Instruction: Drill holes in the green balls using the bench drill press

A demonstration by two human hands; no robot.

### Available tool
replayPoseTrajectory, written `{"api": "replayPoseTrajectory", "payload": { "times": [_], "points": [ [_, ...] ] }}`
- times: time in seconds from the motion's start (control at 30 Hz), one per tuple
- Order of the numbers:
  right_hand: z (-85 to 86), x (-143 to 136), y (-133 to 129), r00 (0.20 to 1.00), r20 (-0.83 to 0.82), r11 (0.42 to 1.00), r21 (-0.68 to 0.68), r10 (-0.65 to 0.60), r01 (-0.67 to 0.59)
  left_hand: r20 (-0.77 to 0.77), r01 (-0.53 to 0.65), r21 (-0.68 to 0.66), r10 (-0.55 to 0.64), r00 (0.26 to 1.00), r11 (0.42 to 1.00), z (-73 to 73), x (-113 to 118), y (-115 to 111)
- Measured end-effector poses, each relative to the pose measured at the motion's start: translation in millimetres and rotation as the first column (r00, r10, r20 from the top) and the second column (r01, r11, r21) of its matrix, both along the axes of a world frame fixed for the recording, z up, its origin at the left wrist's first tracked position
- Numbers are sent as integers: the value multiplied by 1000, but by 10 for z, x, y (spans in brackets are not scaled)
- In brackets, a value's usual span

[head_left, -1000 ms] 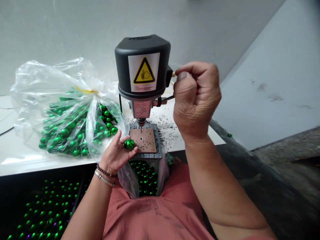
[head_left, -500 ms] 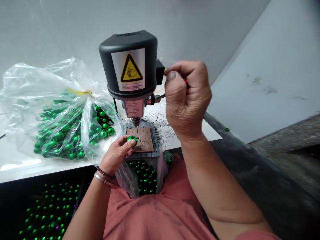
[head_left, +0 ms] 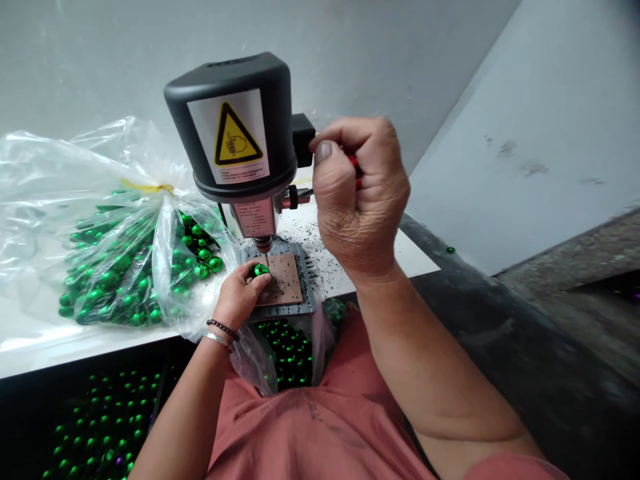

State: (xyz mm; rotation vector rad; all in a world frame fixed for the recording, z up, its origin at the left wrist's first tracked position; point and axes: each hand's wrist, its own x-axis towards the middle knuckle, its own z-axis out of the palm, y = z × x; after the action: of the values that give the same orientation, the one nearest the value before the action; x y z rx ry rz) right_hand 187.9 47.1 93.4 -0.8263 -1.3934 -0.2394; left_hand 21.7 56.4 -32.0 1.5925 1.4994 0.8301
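Between the thumb and fingers of my left hand (head_left: 239,291) is a shiny green ball ornament (head_left: 261,270). It rests over the brown board (head_left: 287,283) on the drill press base, right at the thin drill bit (head_left: 267,261). Whether the bit touches the ball I cannot tell. My right hand (head_left: 363,197) is wrapped round the red-gripped feed lever (head_left: 357,173) at the side of the bench drill press (head_left: 235,130); most of the lever is hidden behind my fingers. A yellow hand-warning label (head_left: 237,137) faces me on the motor cover.
A tied clear plastic bag (head_left: 165,247) full of green balls lies left on the white table (head_left: 420,257). Dark shavings (head_left: 320,270) litter the tabletop. Below the table edge, an open bag (head_left: 257,367) and a dark bin hold more balls. One ball (head_left: 451,250) lies apart at right.
My left hand has brought the green ball up from the board's front left to the drill bit. My right hand keeps its grip on the lever. The whole view has shifted slightly.
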Motion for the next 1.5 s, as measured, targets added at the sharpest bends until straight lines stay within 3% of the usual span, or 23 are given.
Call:
{"api": "replayPoseTrajectory", "payload": {
  "times": [0.13,0.33,0.57,0.83,1.5],
  "points": [
    [-10,7,-22,1000,1,999,-50,5,-5,-208,3,38,5,978,999,38,58,19],
    [2,5,-31,1000,0,1000,-22,-10,10,-326,17,41,-3,946,999,56,131,79],
    [-53,7,-88,1000,-22,997,-71,13,-14,-329,105,101,-67,942,989,5,140,97],
    [-261,-50,-168,998,-50,999,-21,-45,44,-425,60,114,-6,905,992,-64,139,88],
    [-544,-139,-220,985,-109,991,-17,-131,130,-411,48,108,1,912,993,-59,141,28]
  ]
}}
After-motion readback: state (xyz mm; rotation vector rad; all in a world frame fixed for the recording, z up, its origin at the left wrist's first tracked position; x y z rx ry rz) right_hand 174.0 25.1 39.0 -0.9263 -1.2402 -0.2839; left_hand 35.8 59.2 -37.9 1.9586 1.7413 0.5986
